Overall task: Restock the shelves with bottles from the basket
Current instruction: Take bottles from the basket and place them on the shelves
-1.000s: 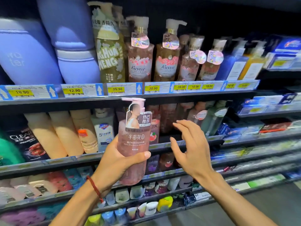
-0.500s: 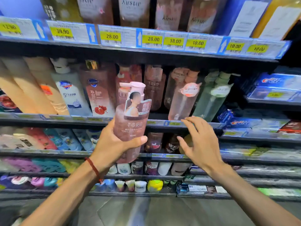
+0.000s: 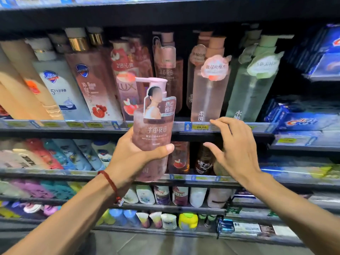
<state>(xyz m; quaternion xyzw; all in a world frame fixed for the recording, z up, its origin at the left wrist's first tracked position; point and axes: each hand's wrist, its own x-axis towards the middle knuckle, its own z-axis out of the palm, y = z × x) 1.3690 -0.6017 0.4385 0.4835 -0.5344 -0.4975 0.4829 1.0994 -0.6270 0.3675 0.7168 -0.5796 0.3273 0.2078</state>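
Your left grip [image 3: 132, 161] is curled round the lower half of the pink pump bottle [image 3: 153, 129], thumb across its front, holding it upright on the near side of the shelf [image 3: 73, 124]. Your right grip [image 3: 237, 153] hovers spread and empty just right of it.

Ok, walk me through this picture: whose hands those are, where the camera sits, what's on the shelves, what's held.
No machine here: a person wears one camera on the head, looking forward and down, so both arms are theirs. The left hand grips a pink pump bottle in front of the shelf. The right hand is open, fingers spread, holding nothing, near the shelf's front rail. On that shelf stand bottles, among them a Lux bottle and a green bottle; toothpaste boxes lie to the right.
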